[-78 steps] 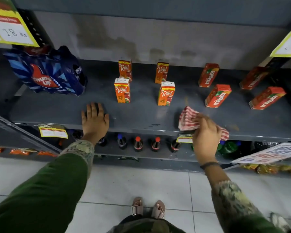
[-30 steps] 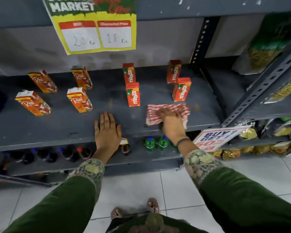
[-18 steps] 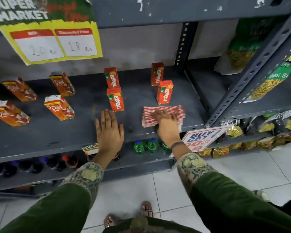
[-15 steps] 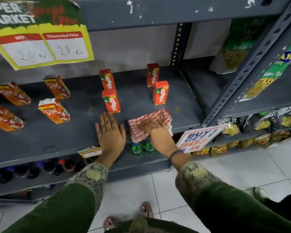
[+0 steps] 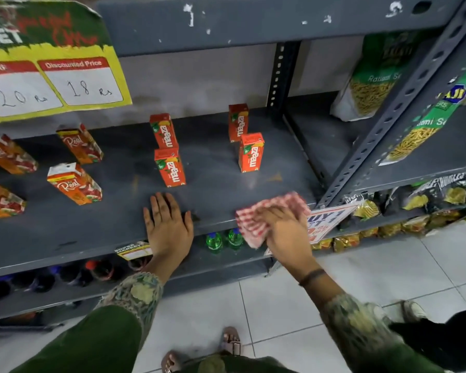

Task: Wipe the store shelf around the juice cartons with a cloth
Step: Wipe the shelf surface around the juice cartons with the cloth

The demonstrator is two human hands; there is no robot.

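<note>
Pressing cloth (image 5: 264, 222) on shelf (image 5: 215, 189) edge, right hand (image 5: 285, 232).

Right hand (image 5: 285, 227) has the red-checked cloth (image 5: 256, 222) bunched at the front lip of the grey shelf (image 5: 92, 230), part of it hanging over the edge. Left hand (image 5: 168, 224) lies flat, fingers spread, just in front of the nearest Maaza carton (image 5: 170, 168). Real cartons (image 5: 74, 184) stand off to the left.

Grey shelf (image 5: 113, 227) with upright juice cartons (image 5: 170, 168)
</note>
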